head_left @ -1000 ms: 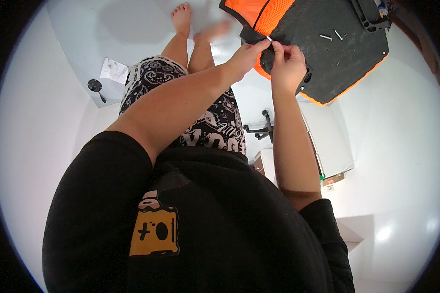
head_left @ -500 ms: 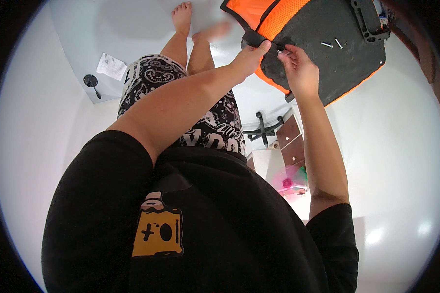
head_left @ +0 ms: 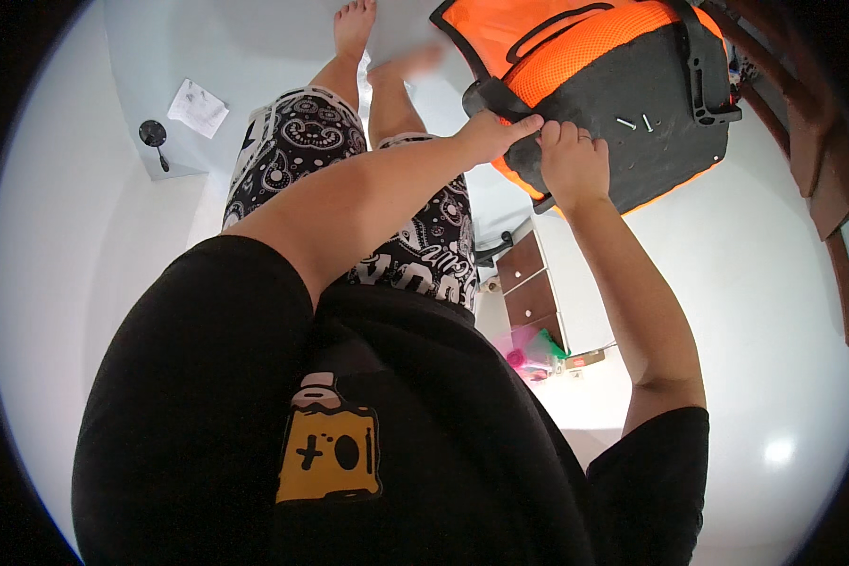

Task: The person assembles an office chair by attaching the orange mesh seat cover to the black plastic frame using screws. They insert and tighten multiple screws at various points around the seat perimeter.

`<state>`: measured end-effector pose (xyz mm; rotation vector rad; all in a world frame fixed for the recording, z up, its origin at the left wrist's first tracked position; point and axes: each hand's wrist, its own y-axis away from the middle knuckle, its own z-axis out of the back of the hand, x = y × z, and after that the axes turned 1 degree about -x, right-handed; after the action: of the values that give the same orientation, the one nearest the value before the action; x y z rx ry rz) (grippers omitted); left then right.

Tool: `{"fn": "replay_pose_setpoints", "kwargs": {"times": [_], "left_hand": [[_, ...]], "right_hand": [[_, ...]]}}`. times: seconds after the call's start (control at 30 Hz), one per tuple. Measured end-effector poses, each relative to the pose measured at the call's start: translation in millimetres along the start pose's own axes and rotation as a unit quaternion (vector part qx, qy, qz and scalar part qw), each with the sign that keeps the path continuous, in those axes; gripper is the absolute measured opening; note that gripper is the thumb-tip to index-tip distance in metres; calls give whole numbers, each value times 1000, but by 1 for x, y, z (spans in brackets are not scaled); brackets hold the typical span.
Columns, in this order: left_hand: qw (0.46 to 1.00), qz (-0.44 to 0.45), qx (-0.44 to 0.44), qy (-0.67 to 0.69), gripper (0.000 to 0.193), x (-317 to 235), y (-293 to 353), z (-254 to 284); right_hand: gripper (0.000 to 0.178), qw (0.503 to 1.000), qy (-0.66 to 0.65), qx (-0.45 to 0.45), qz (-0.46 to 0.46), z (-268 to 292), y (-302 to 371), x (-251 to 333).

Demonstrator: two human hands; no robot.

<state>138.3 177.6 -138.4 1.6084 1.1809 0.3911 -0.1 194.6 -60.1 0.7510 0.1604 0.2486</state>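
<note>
At the upper right of the view, an orange-edged chair seat [head_left: 613, 165] shows its black underside, and both hands meet at its left-hand edge. The left hand [head_left: 489, 138] lies against a black arm piece [head_left: 496, 98] there, its thumb stretched out over the dark part and pointing toward the right hand; the other fingers are mostly hidden behind, so I cannot tell how tightly they close. The right hand [head_left: 575, 170] is just beside it, its fingers [head_left: 564, 135] curled, close together and bent down on the underside. Whether something small is clamped between them is hidden by the hand itself.

To the right of those knuckles, two silver screws [head_left: 626, 123] lie near each other on the bare black panel, apart from both hands. Past them, a second black arm piece [head_left: 709, 85] rises along the far right edge, with brown wooden furniture [head_left: 807, 141] beyond it. Orange mesh [head_left: 575, 58] borders the panel on the upper side. Below the lower edge, pale open room stretches to the right of the right forearm. On the near side, a drawer unit [head_left: 528, 283] stands left of that forearm. Patterned shorts [head_left: 302, 141] fill the space left of the left hand, and bare floor [head_left: 245, 42] spreads beyond the knees.
</note>
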Motion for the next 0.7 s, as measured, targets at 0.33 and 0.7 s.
{"fn": "replay_pose_setpoints", "kwargs": {"times": [0.33,0.7], "left_hand": [[994,-18,-103,35,81,2,-7,-6],[976,-56,-63,202,60,-1,0,-4]], "right_hand": [[26,979,-135,62,-142,-4,-8,9],[39,589,-595,34,-546,-21,-35,55]]}}
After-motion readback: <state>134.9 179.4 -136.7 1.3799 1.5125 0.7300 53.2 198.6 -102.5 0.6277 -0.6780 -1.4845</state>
